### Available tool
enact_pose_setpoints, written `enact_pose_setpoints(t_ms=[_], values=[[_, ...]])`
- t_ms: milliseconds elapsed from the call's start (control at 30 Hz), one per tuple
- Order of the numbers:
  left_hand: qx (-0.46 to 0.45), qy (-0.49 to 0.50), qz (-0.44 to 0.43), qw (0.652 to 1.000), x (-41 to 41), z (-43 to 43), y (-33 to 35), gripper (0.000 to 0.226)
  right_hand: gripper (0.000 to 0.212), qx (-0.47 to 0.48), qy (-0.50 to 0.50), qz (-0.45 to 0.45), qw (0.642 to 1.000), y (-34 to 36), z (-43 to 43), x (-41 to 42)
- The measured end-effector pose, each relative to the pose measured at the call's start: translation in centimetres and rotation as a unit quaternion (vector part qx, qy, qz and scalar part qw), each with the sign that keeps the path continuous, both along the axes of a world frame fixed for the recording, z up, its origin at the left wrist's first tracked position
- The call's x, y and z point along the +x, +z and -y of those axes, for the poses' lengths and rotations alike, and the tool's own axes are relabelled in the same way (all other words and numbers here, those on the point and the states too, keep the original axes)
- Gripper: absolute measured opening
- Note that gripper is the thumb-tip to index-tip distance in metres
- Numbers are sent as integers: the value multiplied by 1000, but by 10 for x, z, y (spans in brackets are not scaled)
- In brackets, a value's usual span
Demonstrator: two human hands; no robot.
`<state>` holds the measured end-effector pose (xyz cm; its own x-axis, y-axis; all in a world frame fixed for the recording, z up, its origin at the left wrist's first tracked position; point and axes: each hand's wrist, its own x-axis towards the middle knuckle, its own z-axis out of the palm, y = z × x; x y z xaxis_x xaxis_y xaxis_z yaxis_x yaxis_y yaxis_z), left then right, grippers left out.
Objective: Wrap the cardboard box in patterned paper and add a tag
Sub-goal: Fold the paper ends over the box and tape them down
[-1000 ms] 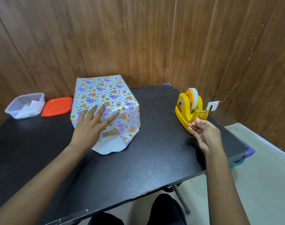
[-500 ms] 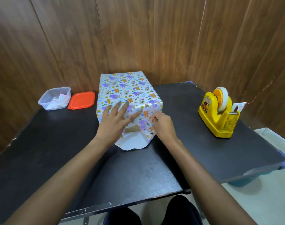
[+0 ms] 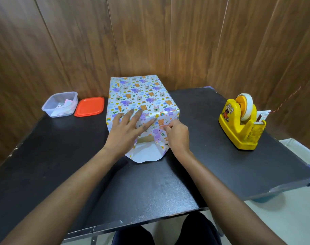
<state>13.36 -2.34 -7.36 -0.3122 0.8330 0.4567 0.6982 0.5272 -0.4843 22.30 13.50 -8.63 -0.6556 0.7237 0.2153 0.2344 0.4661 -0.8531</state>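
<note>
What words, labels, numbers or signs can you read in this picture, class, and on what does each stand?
No text here is clear enough to quote.
Sticker on the yellow tape dispenser: a cartoon picture; any lettering is too blurred to read.
Tag behind the dispenser: marks too small to read.
Paper slips in the clear container: print blurred.
Wrapping paper: animals, rainbows and stars only, no words.

We've got the box (image 3: 142,96) on the table (image 3: 150,188), lid (image 3: 89,106) and tub (image 3: 60,105) at its 9 o'clock, tape dispenser (image 3: 239,124) at 3
</note>
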Motion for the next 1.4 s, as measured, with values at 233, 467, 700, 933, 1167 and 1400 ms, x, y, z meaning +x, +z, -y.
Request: enact_pose_setpoints(t_ms=[233, 467, 700, 933, 1167, 1400], values=[[-9, 1, 11, 1000, 3, 0, 2, 101, 41, -17, -14, 30, 999, -2, -16, 13], [8, -17, 24, 1000, 3, 0, 3, 119, 25, -4, -34, 45, 998, 20, -35, 42], [22, -18, 31, 999, 0, 1, -1, 118, 39, 158, -276, 196, 928, 78, -124, 126], [18, -9, 29, 999, 2, 0, 0, 100, 30, -24, -200, 195, 960, 86, -163, 139], [34, -23, 28, 999, 1, -1, -3, 101, 11, -203, -173, 62, 962, 84, -158, 159], [52, -41, 17, 998, 1, 0, -3, 96, 26, -315, -156, -54, 934, 46, -148, 166]])
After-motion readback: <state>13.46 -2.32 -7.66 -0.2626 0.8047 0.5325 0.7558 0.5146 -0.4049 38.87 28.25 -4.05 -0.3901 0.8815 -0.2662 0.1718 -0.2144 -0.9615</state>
